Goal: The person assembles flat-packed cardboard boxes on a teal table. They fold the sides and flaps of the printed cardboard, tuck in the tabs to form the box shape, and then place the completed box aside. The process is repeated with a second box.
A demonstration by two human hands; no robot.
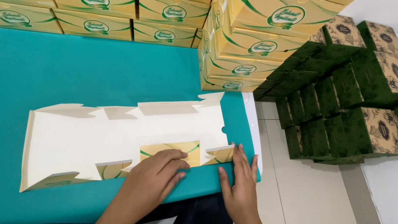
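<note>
Head view: flat box blank (104,141) under L hand (153,177) & R hand (238,182) fingertips

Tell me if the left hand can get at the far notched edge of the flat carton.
Probably yes: the left hand rests on the near folded flap of the flat carton, and only bare white card lies between it and the far edge.

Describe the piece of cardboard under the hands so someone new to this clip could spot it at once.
On the teal table, in front of the stacked yellow boxes, lies one flat unfolded carton blank. Both the left hand and right hand press its near flaps. Unlike the assembled boxes, it is open, showing its plain cream inside.
</note>
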